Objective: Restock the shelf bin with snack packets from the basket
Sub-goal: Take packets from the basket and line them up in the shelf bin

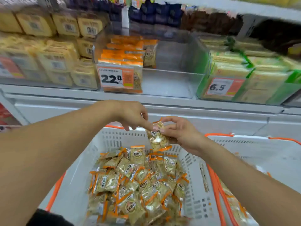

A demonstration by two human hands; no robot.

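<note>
Right now a packet (157,137) hangs between both hands above the basket (114,139), its long axis running steeply down and a little rightward from the fingers. The right hand (182,132) grips it, fingers curled round its upper right side, thumb near the top edge. The left hand (132,116) reaches in from the left; its index fingertip touches the packet's top left corner, the other fingers loosely bent and holding nothing that I can make out. Beyond and above the fingers stands the bin (171,79), its left side stacked with packets, its right side bare. The right hand is the nearer to that bare side, so the lift up and forward probably falls to it.
</note>
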